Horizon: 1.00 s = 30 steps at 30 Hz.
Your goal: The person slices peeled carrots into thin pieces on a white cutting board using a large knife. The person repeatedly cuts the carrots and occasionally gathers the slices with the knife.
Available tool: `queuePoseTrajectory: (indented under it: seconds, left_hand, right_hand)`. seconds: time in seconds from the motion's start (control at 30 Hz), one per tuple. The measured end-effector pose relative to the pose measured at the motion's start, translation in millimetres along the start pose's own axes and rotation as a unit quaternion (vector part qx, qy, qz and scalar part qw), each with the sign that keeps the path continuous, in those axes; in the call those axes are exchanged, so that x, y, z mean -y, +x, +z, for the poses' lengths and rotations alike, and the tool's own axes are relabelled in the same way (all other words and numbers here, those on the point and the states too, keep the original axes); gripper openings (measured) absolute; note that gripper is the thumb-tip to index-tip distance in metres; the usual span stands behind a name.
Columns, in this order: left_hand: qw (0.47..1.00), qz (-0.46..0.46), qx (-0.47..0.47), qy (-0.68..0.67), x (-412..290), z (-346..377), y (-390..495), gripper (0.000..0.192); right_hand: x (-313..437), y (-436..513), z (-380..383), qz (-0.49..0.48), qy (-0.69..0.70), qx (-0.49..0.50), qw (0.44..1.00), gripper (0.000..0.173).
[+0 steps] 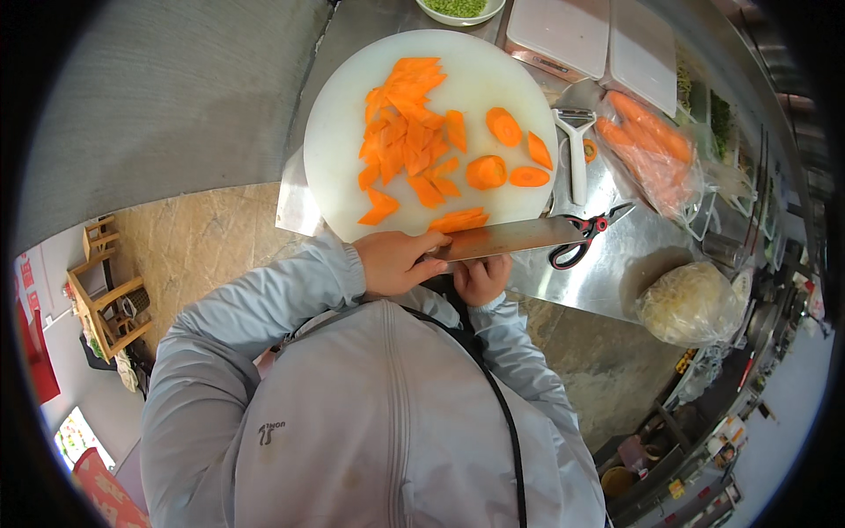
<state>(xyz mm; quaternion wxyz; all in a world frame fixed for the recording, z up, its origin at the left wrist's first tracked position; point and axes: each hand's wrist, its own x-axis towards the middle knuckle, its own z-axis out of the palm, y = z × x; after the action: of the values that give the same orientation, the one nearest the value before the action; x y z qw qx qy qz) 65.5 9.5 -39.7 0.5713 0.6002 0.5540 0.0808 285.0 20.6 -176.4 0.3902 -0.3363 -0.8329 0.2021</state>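
My left hand [395, 261] grips a cleaver [508, 239] at the blade's left end; its handle is hidden. The broad blade points right across the near edge of a round white cutting board [337, 132]. Below the blade, my right hand [483, 280] has its fingers curled close to the metal, partly covered by it. Whether it holds anything is hidden. A row of carrot slices [460, 220] lies just beyond the blade. Farther up the board is a heap of diamond-shaped carrot slices [403, 132]. To its right lie thicker carrot chunks [487, 173].
A white peeler [576, 155] and red-and-black scissors [575, 243] lie right of the board. Beyond are bagged carrots [650, 145], lidded containers [561, 36] and a bowl of chopped greens [459, 9]. A filled plastic bag [692, 305] sits at the steel counter's [604, 284] near edge.
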Motion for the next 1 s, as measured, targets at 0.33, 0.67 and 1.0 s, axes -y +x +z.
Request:
queuePoseTrajectory:
  seconds: [0.33,0.67,1.0]
  left_hand:
    - [0.998,0.021,-0.045,-0.037,-3,-9,-25,0.036]
    - [0.999,-0.024,-0.017,0.013,-15,-8,-47,0.034]
    - [0.998,-0.056,0.035,0.002,-28,-16,-34,0.037]
  right_hand:
    - [4,10,-2,-0.016,-0.007,-0.023,1.000,0.034]
    - [5,5,-3,-0.006,-0.056,-0.011,0.998,0.039]
    - [3,1,-2,-0.005,-0.050,-0.006,0.999,0.040]
